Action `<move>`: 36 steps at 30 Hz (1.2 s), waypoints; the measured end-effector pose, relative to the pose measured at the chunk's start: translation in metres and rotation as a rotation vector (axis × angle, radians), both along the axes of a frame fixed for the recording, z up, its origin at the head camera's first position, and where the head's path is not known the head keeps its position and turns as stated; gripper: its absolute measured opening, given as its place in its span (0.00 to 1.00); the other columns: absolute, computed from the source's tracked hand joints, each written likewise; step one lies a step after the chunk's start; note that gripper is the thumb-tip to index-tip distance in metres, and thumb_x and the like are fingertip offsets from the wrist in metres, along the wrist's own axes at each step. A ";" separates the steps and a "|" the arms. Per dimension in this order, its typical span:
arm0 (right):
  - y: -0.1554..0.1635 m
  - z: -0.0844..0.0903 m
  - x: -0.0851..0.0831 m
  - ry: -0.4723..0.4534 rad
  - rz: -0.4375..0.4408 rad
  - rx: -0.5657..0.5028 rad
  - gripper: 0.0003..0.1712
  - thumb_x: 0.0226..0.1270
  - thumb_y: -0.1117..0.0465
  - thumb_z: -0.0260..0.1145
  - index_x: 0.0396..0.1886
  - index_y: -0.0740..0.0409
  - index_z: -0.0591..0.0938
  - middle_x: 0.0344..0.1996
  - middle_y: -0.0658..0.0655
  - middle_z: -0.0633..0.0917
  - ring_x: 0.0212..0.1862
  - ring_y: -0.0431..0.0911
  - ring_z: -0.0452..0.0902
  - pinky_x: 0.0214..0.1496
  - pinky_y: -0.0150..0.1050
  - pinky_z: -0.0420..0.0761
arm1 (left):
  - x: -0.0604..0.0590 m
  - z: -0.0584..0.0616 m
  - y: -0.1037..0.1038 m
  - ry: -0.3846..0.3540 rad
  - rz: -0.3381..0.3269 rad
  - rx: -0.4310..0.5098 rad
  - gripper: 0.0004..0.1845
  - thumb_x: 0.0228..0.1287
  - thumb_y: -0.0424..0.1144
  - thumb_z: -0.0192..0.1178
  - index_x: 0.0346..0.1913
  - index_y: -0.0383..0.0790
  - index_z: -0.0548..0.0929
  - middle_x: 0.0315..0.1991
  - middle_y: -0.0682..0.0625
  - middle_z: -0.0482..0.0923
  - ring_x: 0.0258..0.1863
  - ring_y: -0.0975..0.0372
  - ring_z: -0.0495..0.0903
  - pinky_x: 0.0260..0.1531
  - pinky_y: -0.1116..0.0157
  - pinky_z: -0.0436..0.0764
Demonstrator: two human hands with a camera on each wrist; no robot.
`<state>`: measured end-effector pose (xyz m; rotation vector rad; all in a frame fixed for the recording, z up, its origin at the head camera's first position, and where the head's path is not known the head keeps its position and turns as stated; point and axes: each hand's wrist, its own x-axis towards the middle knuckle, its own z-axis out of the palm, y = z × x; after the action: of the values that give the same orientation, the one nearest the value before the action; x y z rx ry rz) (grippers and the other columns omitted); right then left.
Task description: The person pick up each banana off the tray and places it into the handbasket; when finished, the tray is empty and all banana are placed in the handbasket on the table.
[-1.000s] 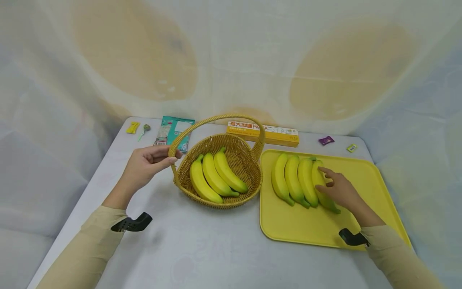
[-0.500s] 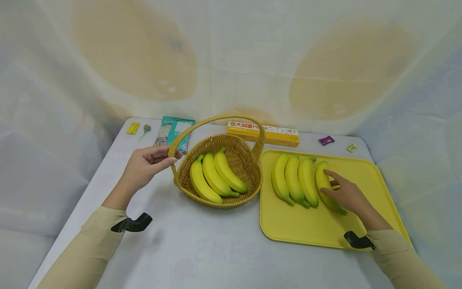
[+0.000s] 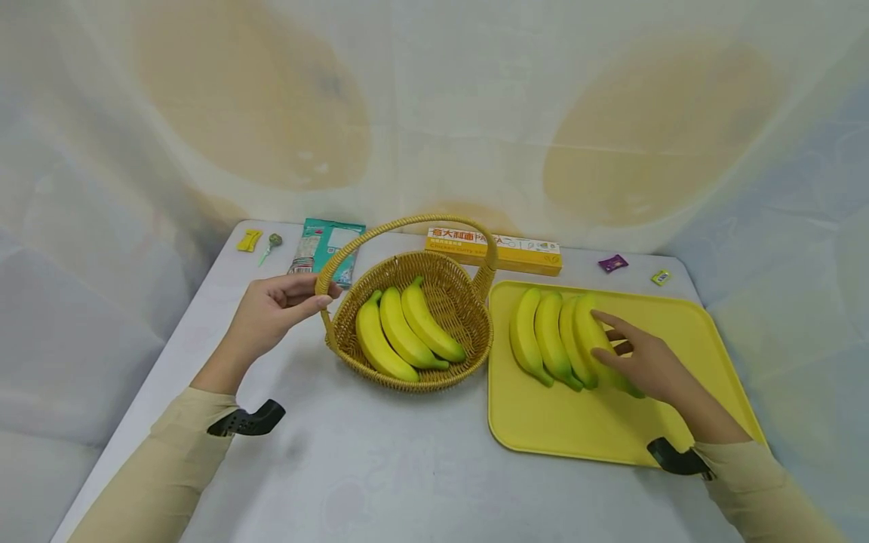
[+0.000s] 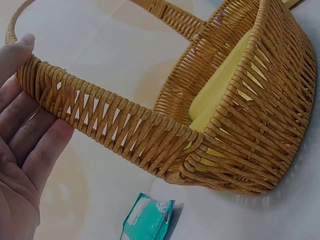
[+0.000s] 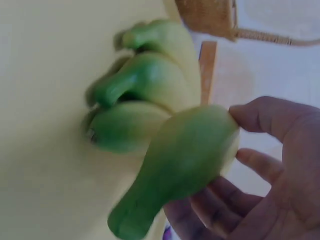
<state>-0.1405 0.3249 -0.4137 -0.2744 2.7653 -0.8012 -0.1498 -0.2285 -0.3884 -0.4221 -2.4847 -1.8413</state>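
On the white tabletop (image 3: pixel 407 467), seen from the head camera, a woven wicker basket with an arched handle (image 3: pixel 448 302) sits near the middle, holding three yellow bananas (image 3: pixel 403 332). At its 9 o'clock the left hand (image 3: pixel 271 313) has its thumb and fingers closed round the foot of the handle. At the basket's 3 o'clock lies a flat yellow plastic tray (image 3: pixel 686 332) with four more yellow bananas side by side; the right hand (image 3: pixel 645 362) grips the rightmost banana (image 3: pixel 591 332), its fingers curled over it, and this fruit leans onto its neighbour. Toward 12 o'clock, along the far edge, stand an orange pasta box (image 3: pixel 495 253), a teal snack packet (image 3: pixel 326 245) and small wrapped sweets (image 3: pixel 614 263).

From the left wrist camera, the left hand (image 4: pixel 20 150) cups the handle's woven band, thumb tip on top, fingers beneath; the basket wall (image 4: pixel 260 120) fills the 3 o'clock side and the teal packet (image 4: pixel 148 219) shows at 6 o'clock.

From the right wrist camera, the right hand (image 5: pixel 260 175) wraps the green-tipped banana (image 5: pixel 185 160), clear of the tray (image 5: pixel 45 125); three other bananas (image 5: pixel 145 95) lie at 11 o'clock.
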 end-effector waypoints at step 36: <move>-0.167 0.046 -0.025 -0.131 0.468 -0.216 0.35 0.74 0.48 0.67 0.77 0.42 0.69 0.53 0.50 0.83 0.52 0.44 0.80 0.55 0.45 0.80 | 0.001 0.002 0.001 0.004 0.002 -0.004 0.17 0.69 0.37 0.67 0.56 0.32 0.85 0.46 0.51 0.89 0.48 0.64 0.87 0.50 0.69 0.84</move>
<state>-0.1656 0.1579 -0.3674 -0.8388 2.3495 -0.9429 -0.1485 -0.2273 -0.3865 -0.4227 -2.4855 -1.8331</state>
